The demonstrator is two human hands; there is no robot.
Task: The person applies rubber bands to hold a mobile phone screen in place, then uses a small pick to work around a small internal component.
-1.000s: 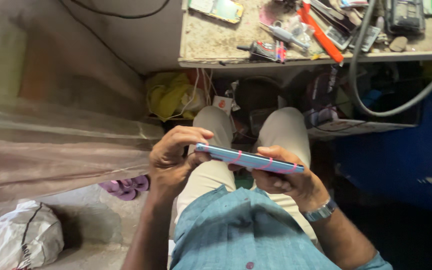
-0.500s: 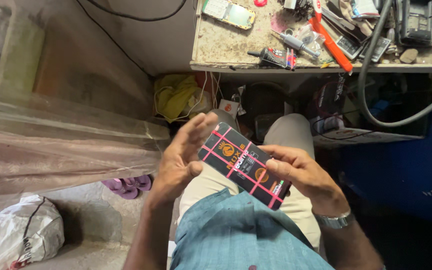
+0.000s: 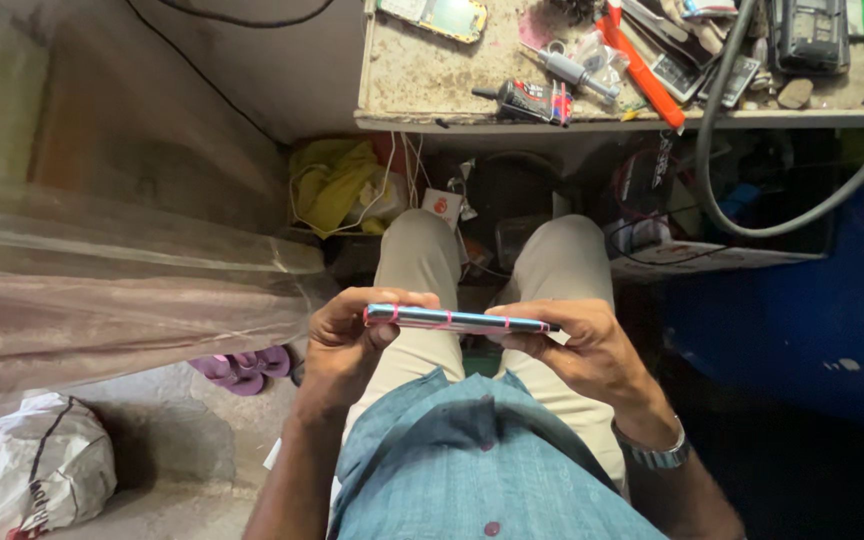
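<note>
- Person is sitting with a phone [image 3: 460,321] held edge-on over the lap, so only its thin light blue side shows, with a few pink bands wrapped across it
- Left hand [image 3: 344,345] is curled around the left end of the phone, fingers folded over the top edge and thumb tucked under, a proper closed grip
- Right hand [image 3: 580,345] is wrapped round the right end the same way, fingertips pinching the edge, with a metal wristwatch [image 3: 658,455] on that wrist
- The phone sits level between both hands, just above the knees in beige trousers [image 3: 422,255], and the person's blue-green shirt [image 3: 482,460] fills the bottom of the view
- Up top is a grubby workbench [image 3: 422,85] with a small black bottle [image 3: 520,101] lying near its front edge, an orange tool [image 3: 642,70] and a thick grey hose [image 3: 752,215] looping down off it
- Under the bench there's a yellow cloth [image 3: 330,180]; a white plastic bag [image 3: 27,470] sits on the floor bottom left, with purple sandals [image 3: 242,365] near it
</note>
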